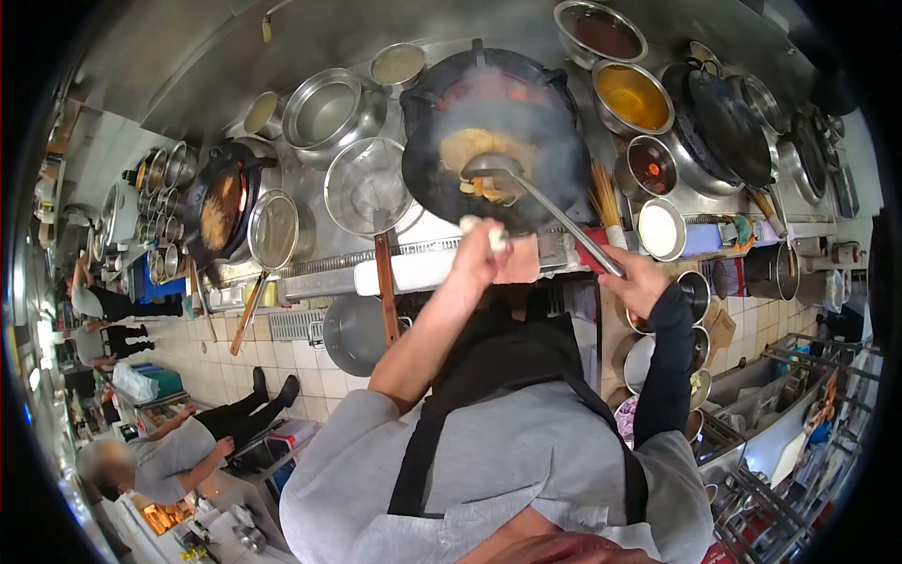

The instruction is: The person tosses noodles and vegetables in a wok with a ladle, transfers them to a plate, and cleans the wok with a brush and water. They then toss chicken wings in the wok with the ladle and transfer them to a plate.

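At centre frame, over the stove: left hand (pixel 481 256), closed around a folded cloth (pixel 515 258) that pads the near rim of the wok (pixel 554 141), presumably against heat. Right hand (pixel 637 282), at four o'clock from the wok, clenched on the long handle of a ladle (pixel 489 167); the handle runs up toward ten o'clock so the bowl sits inside the wok, among steaming noodle-like food (pixel 484 146), pale and orange.

Nine o'clock of the wok: wire strainer (pixel 366 183), wooden handle hanging toward the cook, within easy reach. Farther, at nine o'clock: second wok (pixel 221 207) with brownish contents and a lidded pan (pixel 272 228) beside it.

Ten to eleven o'clock: large steel pot (pixel 324 108), apparently holding water.

One to three o'clock: steel bowls of seasoning, clustered beside the wok for dipping: orange liquid (pixel 631 96), dark red sauce (pixel 650 166), white powder (pixel 660 228).

Seven to nine o'clock, well apart: other people (pixel 150 461) on the tiled floor.
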### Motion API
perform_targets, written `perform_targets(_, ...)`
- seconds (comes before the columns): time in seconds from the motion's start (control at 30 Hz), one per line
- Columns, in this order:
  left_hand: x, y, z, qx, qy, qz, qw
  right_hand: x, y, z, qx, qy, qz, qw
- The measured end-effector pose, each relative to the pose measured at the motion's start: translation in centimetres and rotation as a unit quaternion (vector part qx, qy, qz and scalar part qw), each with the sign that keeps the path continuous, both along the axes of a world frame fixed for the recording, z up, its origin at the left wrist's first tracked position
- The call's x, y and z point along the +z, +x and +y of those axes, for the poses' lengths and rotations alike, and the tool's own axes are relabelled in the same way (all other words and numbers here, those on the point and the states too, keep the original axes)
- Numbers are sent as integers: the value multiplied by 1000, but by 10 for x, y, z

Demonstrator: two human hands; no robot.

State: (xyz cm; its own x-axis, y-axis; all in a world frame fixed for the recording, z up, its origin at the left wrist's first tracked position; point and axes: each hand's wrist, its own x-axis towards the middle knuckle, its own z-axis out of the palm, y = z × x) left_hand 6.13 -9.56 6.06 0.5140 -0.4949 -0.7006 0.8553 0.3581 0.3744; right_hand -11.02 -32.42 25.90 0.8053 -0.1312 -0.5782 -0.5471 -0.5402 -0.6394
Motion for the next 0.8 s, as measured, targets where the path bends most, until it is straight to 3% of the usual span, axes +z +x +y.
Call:
perform_targets(0.03, 24, 13, -9, -3, 24, 4, 1000, -34, -7, -19, 46, -10, -79, 996)
perform_targets(0.07, 20, 23, -18, 8, 27, 27, 999, -41, 2, -17, 45, -20, -79, 996)
perform_targets(0.13, -43, 17, -29, 24, 59, -27, 998, -53, 27, -13, 40, -38, -80, 995)
perform_targets(0.17, -77, 6, -26, 21, 48, -34, 998, -118, 29, -30, 98, -112, -265, 953)
perform_targets(0.2, -102, -16, -16, 18, 38, -37, 998, -116, 35, -22, 51, -56, -211, 975)
perform_targets(0.27, -113, -48, 4, -74, 125, -25, 989, -102, 31, -11, 23, -81, -222, 971)
perform_targets(0.3, -106, -51, 5, -70, 126, -25, 989, -94, 23, -11, 31, -79, -228, 970)
perform_targets(0.37, -64, -52, 2, -65, 124, -25, 990, -72, 12, -21, 43, -77, -240, 967)
perform_targets(0.43, -21, -56, 6, -62, 127, -18, 990, -45, 6, -38, 75, -71, -169, 980)
perform_targets(0.47, -7, -37, 3, -8, 84, -2, 996, -41, 3, -45, 93, -66, -131, 985)
perform_targets(0.53, -16, 19, -3, -19, 11, 42, 999, -48, 13, -56, 127, -83, -156, 976)
perform_targets(0.6, -24, 34, -17, 12, 21, 25, 999, -66, 34, -60, 151, -104, -147, 972)
perform_targets(0.63, -65, 27, -21, 37, 5, 0, 999, -71, 45, -53, 134, -118, -171, 969)
perform_targets(0.73, -89, -22, -12, 62, 105, -14, 992, -88, 55, -46, 98, -130, -214, 963)
perform_targets(0.8, -89, -31, 15, -78, 146, 5, 986, -101, 30, -59, 44, -72, -235, 968)
